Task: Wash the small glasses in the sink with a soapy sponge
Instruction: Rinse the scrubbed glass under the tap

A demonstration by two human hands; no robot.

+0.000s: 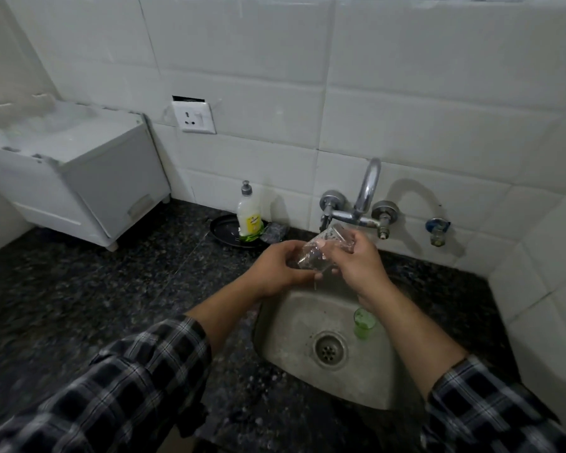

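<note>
White tiled wall, dark speckled desk (111,289). I am holding a clear glass (321,253) tilted under the tap (363,204), above the sink (366,380): left grip (275,269) and right grip (356,263) both closing around it. Green glass (364,323) is standing in the sink beside the drain (330,349). Soap bottle (249,214) is sitting on a dark plate (224,228) behind.

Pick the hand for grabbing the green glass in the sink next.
Right. The right hand is directly above the green glass; the left hand sits farther across and supports the clear glass.

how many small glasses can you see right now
2. A clear glass is held in both hands above the sink; a green glass stands inside the sink. The forearms may hide others.
</note>
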